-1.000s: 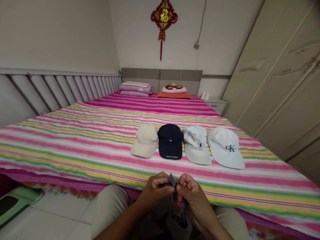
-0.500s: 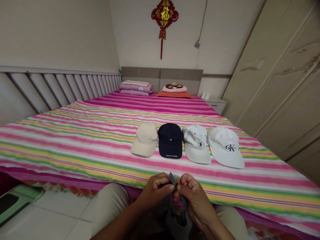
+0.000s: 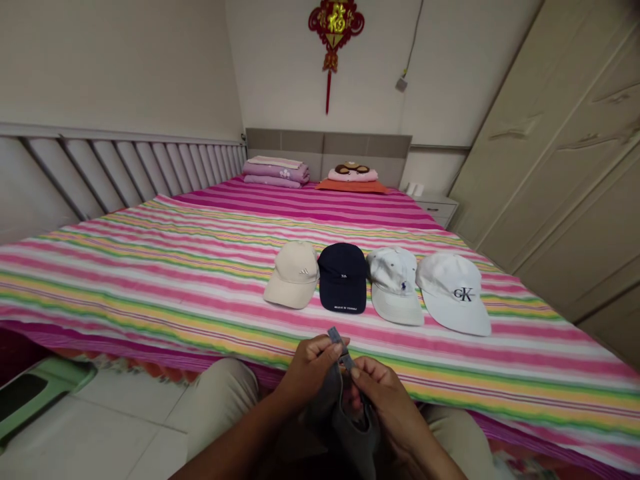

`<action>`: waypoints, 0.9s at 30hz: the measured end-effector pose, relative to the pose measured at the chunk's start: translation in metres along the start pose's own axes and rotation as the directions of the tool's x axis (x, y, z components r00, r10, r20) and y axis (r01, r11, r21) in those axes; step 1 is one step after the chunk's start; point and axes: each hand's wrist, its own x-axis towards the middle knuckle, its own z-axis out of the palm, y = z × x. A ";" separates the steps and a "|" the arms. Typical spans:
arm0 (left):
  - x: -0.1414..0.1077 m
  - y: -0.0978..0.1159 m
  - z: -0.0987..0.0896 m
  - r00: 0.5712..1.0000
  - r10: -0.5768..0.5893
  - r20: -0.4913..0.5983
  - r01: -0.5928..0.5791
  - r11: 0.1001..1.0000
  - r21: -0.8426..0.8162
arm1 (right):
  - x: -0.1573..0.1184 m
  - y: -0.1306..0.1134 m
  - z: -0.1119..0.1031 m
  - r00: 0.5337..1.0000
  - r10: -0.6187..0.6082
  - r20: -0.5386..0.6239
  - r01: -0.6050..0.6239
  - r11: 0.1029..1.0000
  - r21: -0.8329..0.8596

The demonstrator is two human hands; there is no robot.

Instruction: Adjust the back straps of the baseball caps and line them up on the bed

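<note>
A dark grey cap hangs between my hands at the near edge of the bed. My left hand pinches its back strap near the buckle, and the strap's free end sticks up past my fingers. My right hand is closed on the other side of the strap. Much of the cap's crown is in shadow below. Beyond my hands a row of caps lies on the striped sheet: a beige cap, a navy cap, a pale grey-white cap and a white cap with dark letters.
The bed has a multicoloured striped sheet. Folded purple bedding and a pink pillow lie by the headboard. A metal railing runs along the left, a wardrobe along the right. A green stool stands lower left.
My left hand has moved slightly up and left, drawing more of the strap's end out. The buckle now shows between my hands. The view has shifted slightly.
</note>
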 end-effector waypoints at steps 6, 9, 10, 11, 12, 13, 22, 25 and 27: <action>0.000 -0.005 0.001 0.995 -0.091 0.039 0.097 0.979 -0.177 | 0.000 0.001 0.000 0.998 -0.023 -0.050 0.025 0.999 0.034; -0.002 -0.004 0.000 0.996 -0.077 0.046 0.084 0.982 -0.168 | -0.002 -0.002 0.004 1.000 -0.021 -0.014 0.022 0.996 0.090; -0.002 -0.003 0.000 0.996 -0.072 0.049 0.079 0.982 -0.170 | -0.003 -0.003 0.005 1.000 -0.020 0.003 0.019 0.994 0.111; -0.003 -0.003 0.000 0.996 -0.069 0.051 0.077 0.982 -0.174 | -0.003 -0.004 0.006 1.000 -0.022 0.011 0.020 0.991 0.130; -0.003 -0.004 0.000 0.996 -0.074 0.052 0.082 0.981 -0.175 | -0.003 -0.005 0.008 1.000 -0.021 0.012 0.019 0.989 0.144; -0.003 -0.005 0.000 0.995 -0.083 0.051 0.090 0.981 -0.173 | -0.004 -0.006 0.009 1.000 -0.020 0.006 0.019 0.988 0.153; -0.001 -0.010 -0.001 0.998 0.058 0.001 -0.058 0.996 0.071 | -0.005 -0.004 0.010 0.997 -0.040 -0.064 0.047 0.993 0.110; -0.002 -0.008 0.000 0.999 0.038 0.008 -0.038 0.999 0.028 | -0.003 -0.003 0.009 0.996 -0.044 -0.077 0.047 0.998 0.047; -0.003 -0.008 0.000 1.000 0.010 -0.007 -0.011 0.999 -0.039 | -0.001 -0.003 0.008 0.995 -0.043 -0.089 0.043 0.999 0.001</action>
